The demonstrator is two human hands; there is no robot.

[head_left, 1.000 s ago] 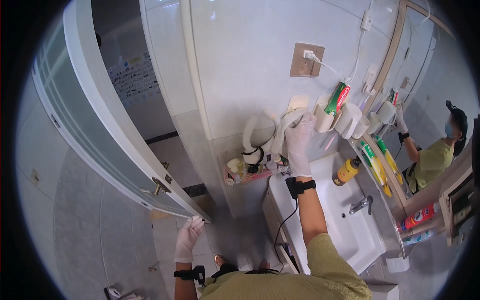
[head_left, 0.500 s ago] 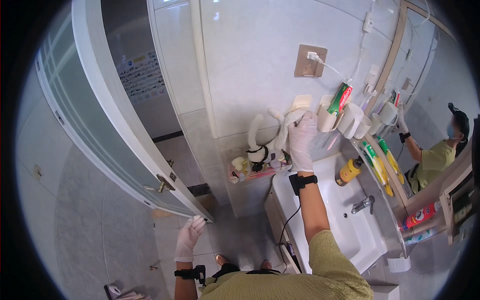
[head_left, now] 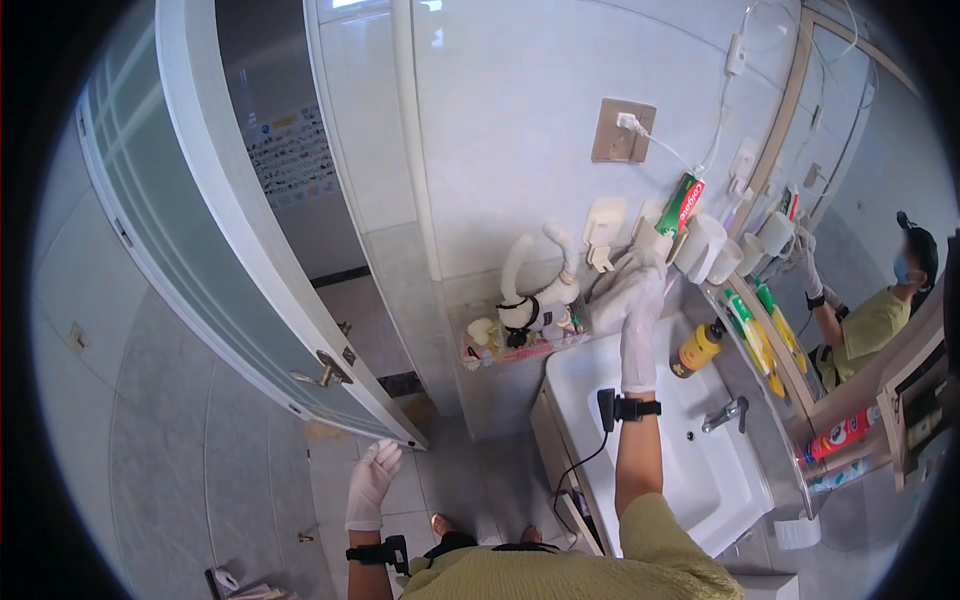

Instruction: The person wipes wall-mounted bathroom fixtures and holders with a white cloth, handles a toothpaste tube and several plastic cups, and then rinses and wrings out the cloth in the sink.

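Note:
My gloved right hand (head_left: 643,290) is above the back edge of the white sink (head_left: 655,440), below the wall-mounted holders. Its fingers are closed on a whitish cloth (head_left: 608,305), which bunches out to the left of the hand. The glove and cloth are close in colour, so the exact grip is hard to see. Above the cloth, a beige wall hook (head_left: 603,235) has nothing on it. Low by the door edge, my gloved left hand (head_left: 374,485) is open, its fingers loosely extended and holding nothing.
A clear wall basket (head_left: 515,348) holds small bottles and a white hose-like item (head_left: 514,270). Right of the hook are a toothpaste box (head_left: 681,205) and white cups (head_left: 705,245). A yellow bottle (head_left: 698,350) stands by the faucet (head_left: 726,413). The door (head_left: 250,250) stands ajar at left.
The cloth has come off the wall hook in my right hand, which has moved slightly right and down. My left hand has shifted a little left and its fingers have loosened.

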